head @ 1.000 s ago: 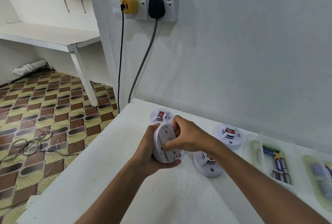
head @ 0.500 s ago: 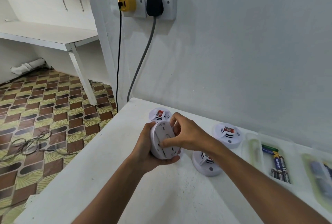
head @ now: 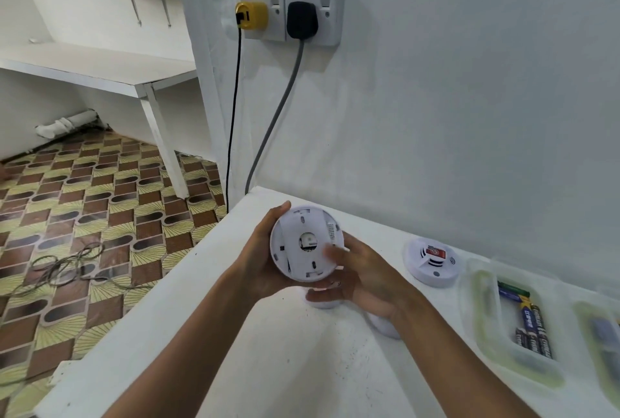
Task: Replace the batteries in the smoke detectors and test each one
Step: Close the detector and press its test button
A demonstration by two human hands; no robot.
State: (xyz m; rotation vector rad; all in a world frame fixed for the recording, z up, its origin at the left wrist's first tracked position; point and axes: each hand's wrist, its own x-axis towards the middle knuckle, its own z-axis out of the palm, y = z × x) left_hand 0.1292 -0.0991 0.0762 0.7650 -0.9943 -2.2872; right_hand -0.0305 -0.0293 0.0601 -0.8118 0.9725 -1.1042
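I hold a round white smoke detector above the white table, its back plate facing me. My left hand grips its left rim and underside. My right hand holds its lower right edge, thumb laid across the back plate. A second detector with a red label lies face up on the table to the right. Part of another detector shows under my right wrist. A clear tray to the right holds several batteries.
The white wall rises close behind the table, with a double socket holding a yellow plug and a black plug; their cables hang to the table's far left corner. Another clear tray sits at the right edge. Tiled floor lies to the left.
The detector has been raised and turned so its back plate faces me fully. My right hand has shifted from the top rim to the lower right edge. The camera tilted.
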